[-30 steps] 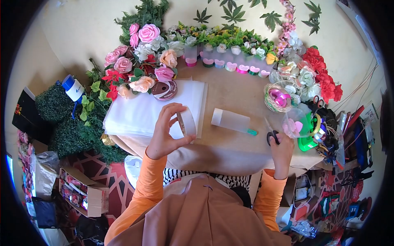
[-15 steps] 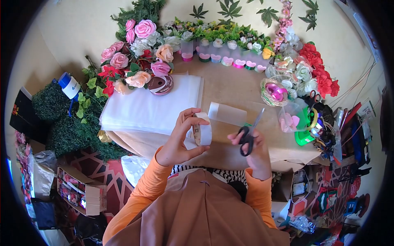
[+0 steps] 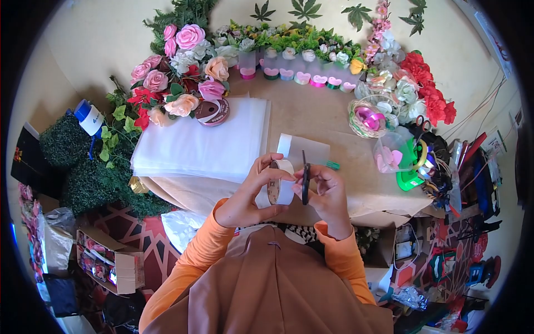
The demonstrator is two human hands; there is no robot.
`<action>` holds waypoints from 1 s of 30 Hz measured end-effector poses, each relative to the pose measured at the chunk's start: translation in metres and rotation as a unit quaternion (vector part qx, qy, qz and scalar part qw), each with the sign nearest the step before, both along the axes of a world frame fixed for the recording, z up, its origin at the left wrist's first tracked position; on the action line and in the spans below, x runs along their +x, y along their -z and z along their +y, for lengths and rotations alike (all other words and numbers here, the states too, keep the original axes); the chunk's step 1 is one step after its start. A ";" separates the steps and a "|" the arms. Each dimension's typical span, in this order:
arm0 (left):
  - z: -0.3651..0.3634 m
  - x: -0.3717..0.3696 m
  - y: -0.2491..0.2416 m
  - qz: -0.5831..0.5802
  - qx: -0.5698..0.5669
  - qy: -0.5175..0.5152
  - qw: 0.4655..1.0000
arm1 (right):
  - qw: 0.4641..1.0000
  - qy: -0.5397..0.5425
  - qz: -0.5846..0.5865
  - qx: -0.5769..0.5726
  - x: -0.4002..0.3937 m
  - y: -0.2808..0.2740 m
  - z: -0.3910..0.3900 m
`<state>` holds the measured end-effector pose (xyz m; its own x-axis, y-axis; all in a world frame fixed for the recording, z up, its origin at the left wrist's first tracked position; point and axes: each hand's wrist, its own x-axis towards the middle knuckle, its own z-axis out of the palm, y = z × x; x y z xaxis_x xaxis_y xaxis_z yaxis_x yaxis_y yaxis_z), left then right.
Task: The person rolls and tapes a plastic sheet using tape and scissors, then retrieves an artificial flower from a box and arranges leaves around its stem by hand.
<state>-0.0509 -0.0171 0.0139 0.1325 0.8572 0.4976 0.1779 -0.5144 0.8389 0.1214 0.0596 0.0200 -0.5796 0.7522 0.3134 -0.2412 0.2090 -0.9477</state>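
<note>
My left hand [image 3: 250, 192] is wrapped round a roll of white tape [image 3: 282, 186] above the table's front edge. Close to its right, my right hand [image 3: 327, 195] grips black-handled scissors [image 3: 306, 183], blades pointing up. The fingertips of both hands nearly meet at the roll's right side; whether they touch is unclear. Behind the hands a translucent rolled sheet [image 3: 308, 151] lies on the brown-covered table [image 3: 311, 117], with a small green item [image 3: 332, 165] at its right end.
White translucent sheets [image 3: 200, 147] lie at left under a ribbon spool [image 3: 212, 113]. Artificial flowers [image 3: 192, 72] and a row of small vases [image 3: 306, 71] line the back. At right are a wicker basket [image 3: 367, 119], a clear container [image 3: 389, 158] and a green tape dispenser [image 3: 410, 177].
My right hand has moved left with the scissors, up to the tape roll, and the blades have turned more upright. The view has shifted slightly.
</note>
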 end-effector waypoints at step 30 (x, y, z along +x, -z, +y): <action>-0.002 -0.006 0.003 -0.139 -0.096 0.062 0.984 | 0.989 0.038 -0.087 0.114 0.019 -0.017 0.006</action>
<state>-0.0574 -0.0195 0.0105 0.1230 0.9248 0.3599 -0.1253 -0.3453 0.9301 0.1403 0.0653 0.0374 -0.5836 0.7177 0.3799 -0.0535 0.4328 -0.8999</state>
